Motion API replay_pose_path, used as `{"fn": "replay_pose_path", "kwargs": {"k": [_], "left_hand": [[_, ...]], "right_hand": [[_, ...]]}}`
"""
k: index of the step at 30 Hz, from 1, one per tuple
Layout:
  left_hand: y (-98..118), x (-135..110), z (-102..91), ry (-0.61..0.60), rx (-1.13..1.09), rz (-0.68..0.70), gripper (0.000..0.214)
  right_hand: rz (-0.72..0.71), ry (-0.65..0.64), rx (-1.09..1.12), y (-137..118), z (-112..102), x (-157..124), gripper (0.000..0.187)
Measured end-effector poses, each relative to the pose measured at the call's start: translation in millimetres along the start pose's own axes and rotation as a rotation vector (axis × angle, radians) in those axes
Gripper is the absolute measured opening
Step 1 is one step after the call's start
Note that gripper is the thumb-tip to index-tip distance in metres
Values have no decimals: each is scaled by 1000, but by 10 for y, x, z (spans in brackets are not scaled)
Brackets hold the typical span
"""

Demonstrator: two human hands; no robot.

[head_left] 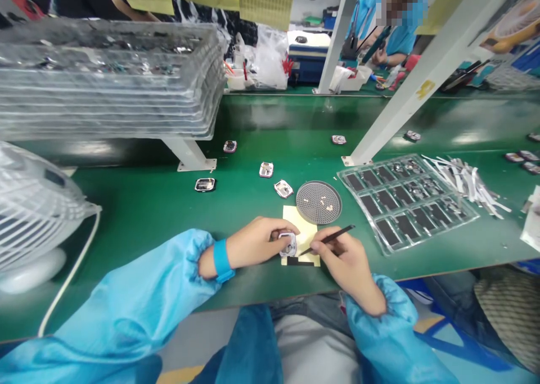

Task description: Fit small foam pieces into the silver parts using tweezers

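Note:
My left hand (264,240) is closed on a small watch case (288,245) with rounded corners and parts showing inside. Thumb and fingers grip its edges over a yellow paper sheet (306,239). Pinched in my right hand (343,257) are dark tweezers (333,235), their tip pointing down at the sheet just right of the case. Black strips (300,261) lie along the sheet's near edge. A round grey perforated dish (319,202) with a few small pale pieces in it overlaps the sheet's far edge.
More watch cases (266,170) lie scattered beyond my hands. A clear compartment tray (411,201) with dark parts is on the right, beside white strips (468,184). Stacked trays (109,86) and a white fan (37,215) stand left. A co-worker (396,30) is across the bench.

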State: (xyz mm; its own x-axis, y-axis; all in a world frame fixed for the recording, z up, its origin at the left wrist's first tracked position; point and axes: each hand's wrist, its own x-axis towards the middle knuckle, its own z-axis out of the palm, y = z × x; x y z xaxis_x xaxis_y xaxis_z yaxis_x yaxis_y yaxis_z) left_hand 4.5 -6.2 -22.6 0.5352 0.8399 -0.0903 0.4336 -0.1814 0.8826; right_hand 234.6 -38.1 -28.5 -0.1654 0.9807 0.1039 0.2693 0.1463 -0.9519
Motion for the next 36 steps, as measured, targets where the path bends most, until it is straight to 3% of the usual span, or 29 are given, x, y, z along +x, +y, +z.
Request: {"fn": "replay_pose_path", "kwargs": {"k": [5, 10, 14, 19, 30, 36], "left_hand": [[-7, -5, 25, 29, 45, -19, 33], [17, -14, 45, 59, 50, -31, 34], [27, -11, 52, 70, 57, -27, 30], [23, -4, 60, 50, 66, -46, 31], [12, -21, 69, 54, 59, -47, 35], [-1, -26, 57, 42, 41, -50, 39]], "right_hand": [[-8, -17, 40, 11, -13, 5, 13], [-142, 108, 141, -15, -27, 49, 9], [-282, 125, 28, -15, -4, 92, 9], [-347, 109, -70, -32, 17, 95, 12], [-430, 100, -148, -43, 36, 80, 14], [-356, 72, -51, -21, 1, 56, 16]]}}
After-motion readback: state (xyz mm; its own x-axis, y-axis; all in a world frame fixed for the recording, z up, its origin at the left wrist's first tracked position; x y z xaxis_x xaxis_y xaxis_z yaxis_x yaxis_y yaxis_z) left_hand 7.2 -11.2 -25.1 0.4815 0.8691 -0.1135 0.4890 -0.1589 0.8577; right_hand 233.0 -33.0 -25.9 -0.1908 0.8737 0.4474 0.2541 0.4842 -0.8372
